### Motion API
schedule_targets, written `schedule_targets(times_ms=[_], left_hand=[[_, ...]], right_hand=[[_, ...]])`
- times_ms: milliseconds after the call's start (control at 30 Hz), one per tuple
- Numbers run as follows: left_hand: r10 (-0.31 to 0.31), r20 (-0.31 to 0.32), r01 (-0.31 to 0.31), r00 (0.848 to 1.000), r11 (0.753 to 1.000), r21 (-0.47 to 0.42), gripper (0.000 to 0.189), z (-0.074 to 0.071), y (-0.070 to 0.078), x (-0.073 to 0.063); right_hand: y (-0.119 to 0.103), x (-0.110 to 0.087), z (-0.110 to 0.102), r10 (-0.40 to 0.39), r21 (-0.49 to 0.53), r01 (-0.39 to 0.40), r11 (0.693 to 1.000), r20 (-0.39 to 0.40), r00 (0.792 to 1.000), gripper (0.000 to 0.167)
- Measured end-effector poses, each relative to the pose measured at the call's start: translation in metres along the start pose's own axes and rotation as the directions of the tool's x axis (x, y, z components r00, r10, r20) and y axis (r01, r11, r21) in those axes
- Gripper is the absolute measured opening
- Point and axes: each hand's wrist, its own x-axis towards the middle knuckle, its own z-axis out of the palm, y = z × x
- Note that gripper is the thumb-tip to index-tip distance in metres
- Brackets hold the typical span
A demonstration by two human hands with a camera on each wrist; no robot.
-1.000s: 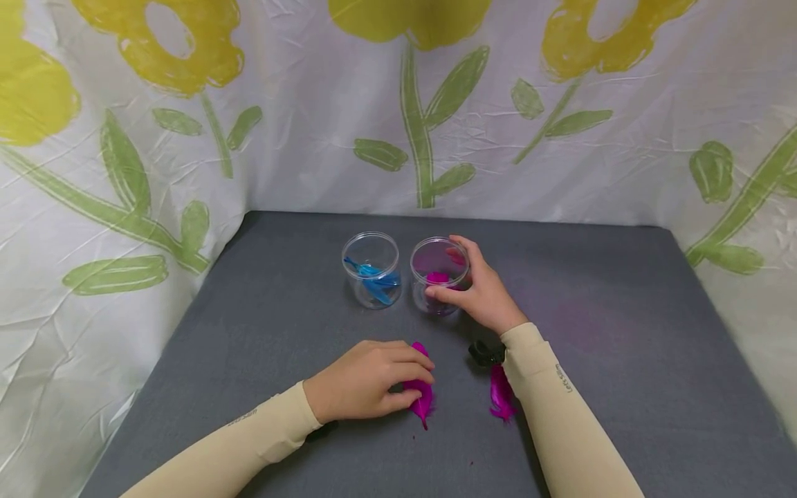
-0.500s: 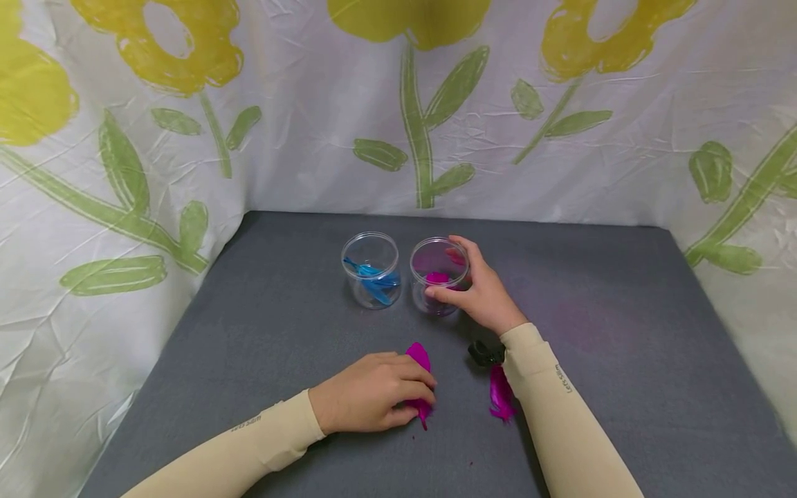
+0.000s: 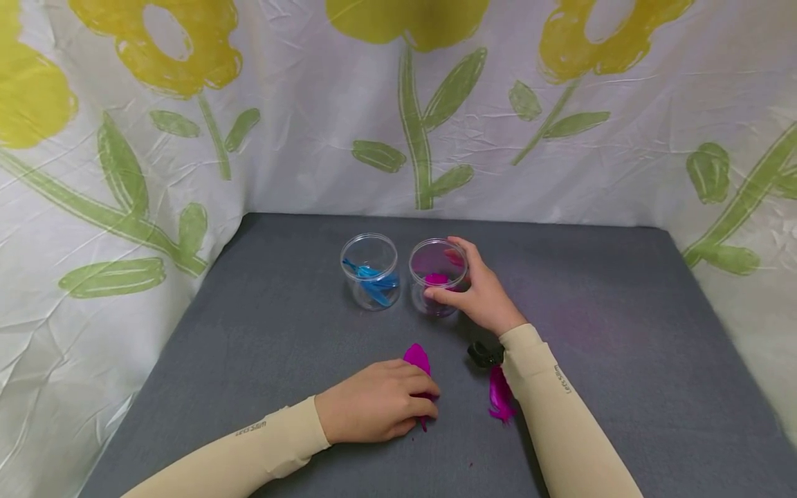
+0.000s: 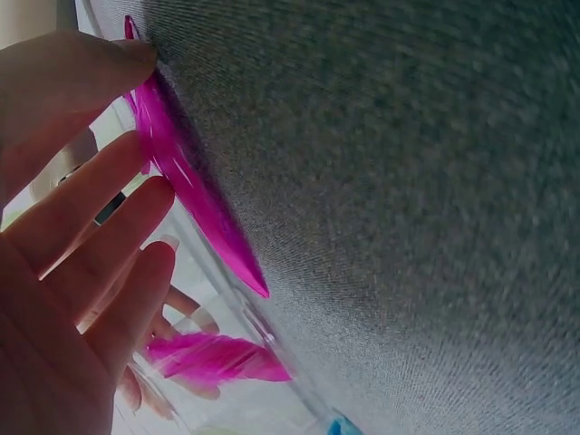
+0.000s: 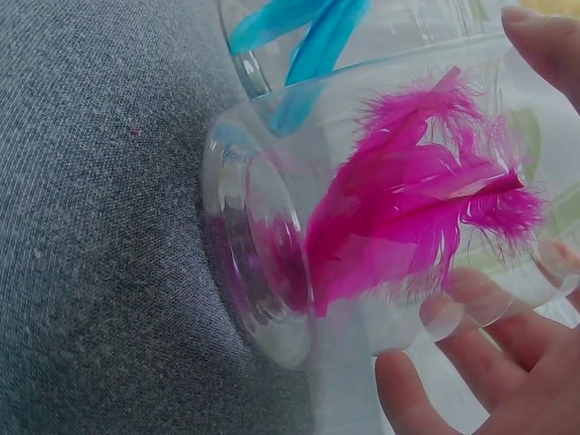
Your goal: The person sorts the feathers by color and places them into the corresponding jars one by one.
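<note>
On the grey table, my left hand lies over a magenta feather, covering its middle. In the left wrist view that feather lies flat on the cloth, the thumb beside its quill end and the loosely bent fingers beside its vane; no firm pinch shows. My right hand holds a clear plastic jar, thumb on the near side and fingers round the far side. Magenta feathers are inside this jar, which stands upright. Another magenta feather lies near the right forearm, partly hidden by the sleeve.
A second clear jar with blue feathers stands just left of the held jar. A black wrist device sits at the right wrist. A white curtain with painted flowers hangs behind the table.
My left hand has slid a little towards the near edge along the magenta feather, uncovering more of its far tip. The right hand and both jars have stayed in place.
</note>
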Motion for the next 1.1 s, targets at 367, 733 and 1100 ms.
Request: schedule_targets(times_ms=[367,733,1100], left_hand=[[0.037,0.009,-0.038,0.999,0.996,0.084,0.019,-0.002,0.002,0.004],[0.074,0.040,-0.081,0.996,0.968,0.235,0.013,-0.002,0.008,0.008],[0.087,0.034,-0.094,0.996,0.951,0.295,0.009,-0.002,0.013,0.011]], right_hand=[[0.002,-0.001,0.001,0.009,0.004,-0.009,1.000,-0.003,1.000,0.104],[0.002,0.000,0.002,-0.007,0.013,0.007,1.000,-0.005,1.000,0.102],[0.003,-0.001,0.001,-0.016,0.023,0.016,1.000,-0.002,1.000,0.102]])
